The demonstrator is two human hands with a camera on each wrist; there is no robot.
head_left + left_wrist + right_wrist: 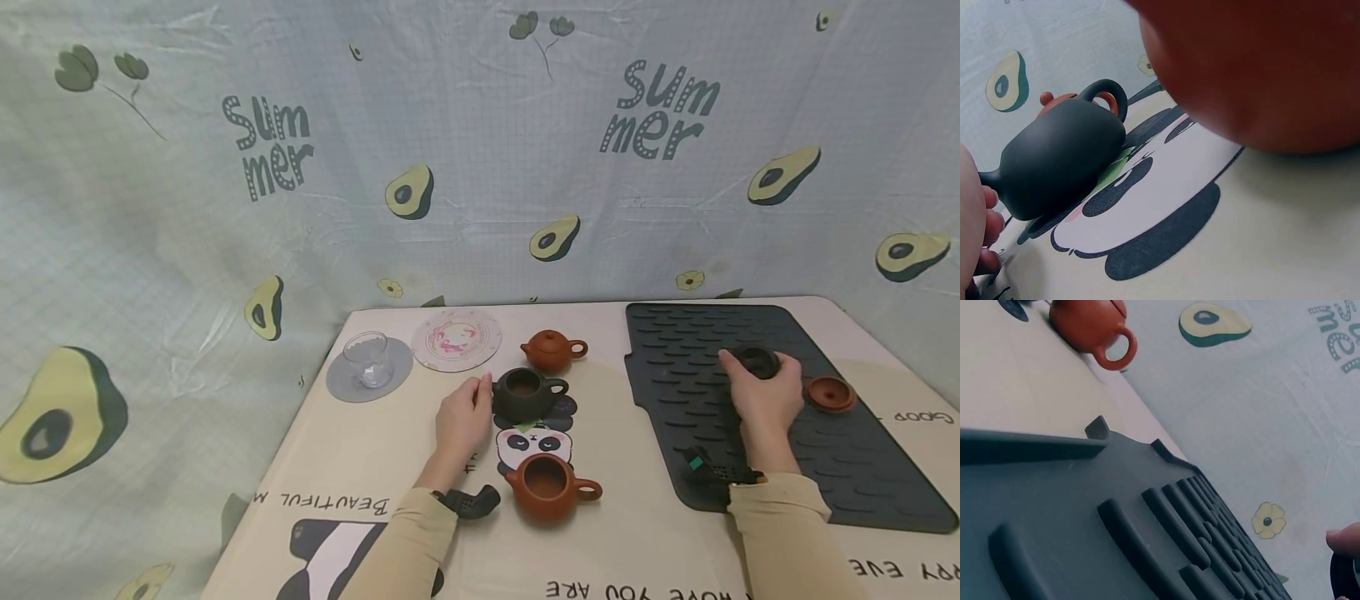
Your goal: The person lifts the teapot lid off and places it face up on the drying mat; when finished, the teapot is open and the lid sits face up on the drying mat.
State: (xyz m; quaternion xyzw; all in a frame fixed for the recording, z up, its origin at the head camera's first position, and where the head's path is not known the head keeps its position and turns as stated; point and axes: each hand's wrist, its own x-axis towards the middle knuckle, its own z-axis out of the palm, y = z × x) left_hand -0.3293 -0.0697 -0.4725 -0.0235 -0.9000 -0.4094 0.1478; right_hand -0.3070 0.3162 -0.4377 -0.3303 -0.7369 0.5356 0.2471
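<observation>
Left hand [462, 421] relaxed, touching black teapot [525, 394] — right hand [765, 398] gripping black lid [757, 361]; red lid [829, 392] beside.

The person's left hand [463, 419] lies palm down, fingers stretched forward and close together, thumb raised at its inner edge; the wrist runs back into a tan sleeve. The right hand [763, 392] reaches farther forward, its fingers curled round a small dark lid [756, 361]. Both forearms extend from the lower edge, well apart.
</observation>
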